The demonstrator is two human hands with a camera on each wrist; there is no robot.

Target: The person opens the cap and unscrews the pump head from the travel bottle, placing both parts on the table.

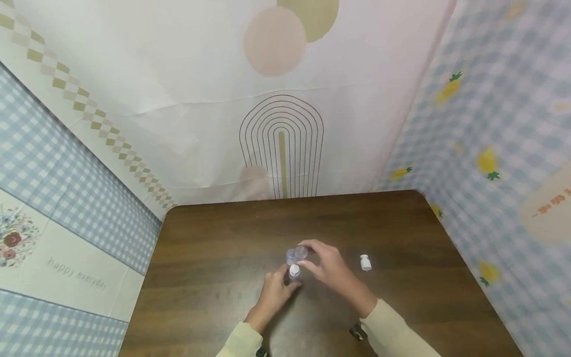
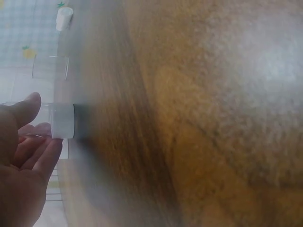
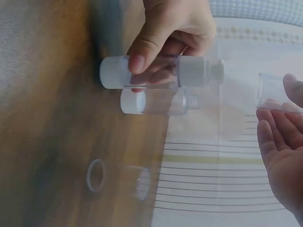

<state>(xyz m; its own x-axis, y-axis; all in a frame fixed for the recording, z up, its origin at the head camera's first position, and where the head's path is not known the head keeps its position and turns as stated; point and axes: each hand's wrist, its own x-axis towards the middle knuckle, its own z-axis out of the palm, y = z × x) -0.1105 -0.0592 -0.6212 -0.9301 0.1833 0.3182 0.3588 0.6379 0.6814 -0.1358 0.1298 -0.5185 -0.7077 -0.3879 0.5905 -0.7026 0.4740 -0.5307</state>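
Note:
My left hand [image 1: 274,292] grips a small clear bottle [image 3: 158,72] with a white base and a white pump top [image 1: 294,270]. The bottle stands upright, its base at or near the tabletop. A second clear bottle [image 3: 161,101] stands just behind it, white-based, with a bare threaded neck. Slightly above and to the right, my right hand [image 1: 327,265] pinches a clear cap [image 3: 272,92] between thumb and fingers, apart from the pump top. Another clear cylinder [image 3: 120,179], seemingly a cap, stands on the table; in the head view I cannot make it out.
A loose white pump top [image 1: 366,263] stands on the brown wooden table [image 1: 214,238], right of my right hand. Patterned cloth [image 1: 200,144] hangs beyond the far edge and along both sides.

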